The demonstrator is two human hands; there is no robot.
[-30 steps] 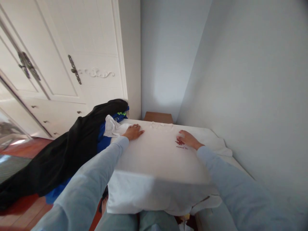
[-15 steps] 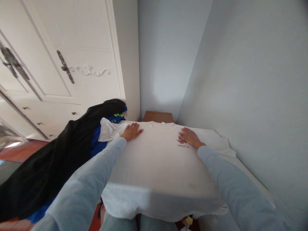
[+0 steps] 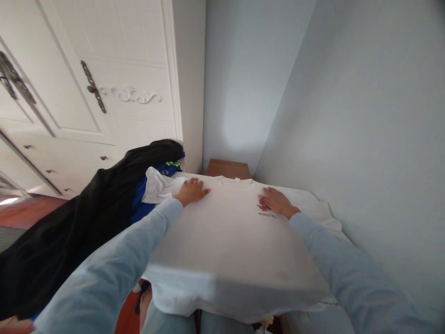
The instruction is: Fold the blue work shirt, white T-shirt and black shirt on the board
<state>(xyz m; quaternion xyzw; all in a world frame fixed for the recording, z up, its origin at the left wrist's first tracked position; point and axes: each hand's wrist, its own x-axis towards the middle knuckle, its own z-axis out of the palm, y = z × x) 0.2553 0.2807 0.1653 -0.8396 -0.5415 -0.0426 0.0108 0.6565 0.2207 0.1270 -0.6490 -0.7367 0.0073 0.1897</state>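
A white T-shirt (image 3: pixel 229 236) lies spread out in front of me, its collar at the far end and its hem hanging over the near edge. My left hand (image 3: pixel 192 191) rests flat on the shirt's upper left, close to the left sleeve, fingers stretched out. On the upper right, my right hand (image 3: pixel 277 202) lies flat with its fingers extended, partly covering a dark red leaf-like print (image 3: pixel 264 206) with lettering below. The left sleeve is bunched up, while the right one lies flat toward the wall. Neither hand grips the cloth.
To the left, a black garment (image 3: pixel 86 199) is heaped over blue cloth (image 3: pixel 142 211). Behind it stands a white wardrobe (image 3: pixel 139 60) with metal handles. A brown wooden piece (image 3: pixel 228 168) sits in the corner past the collar. A pale wall (image 3: pixel 365 116) closes off the right.
Both hands stay nearly in place on the shirt, the left shifting very slightly to the right. The camera view has tilted a little.
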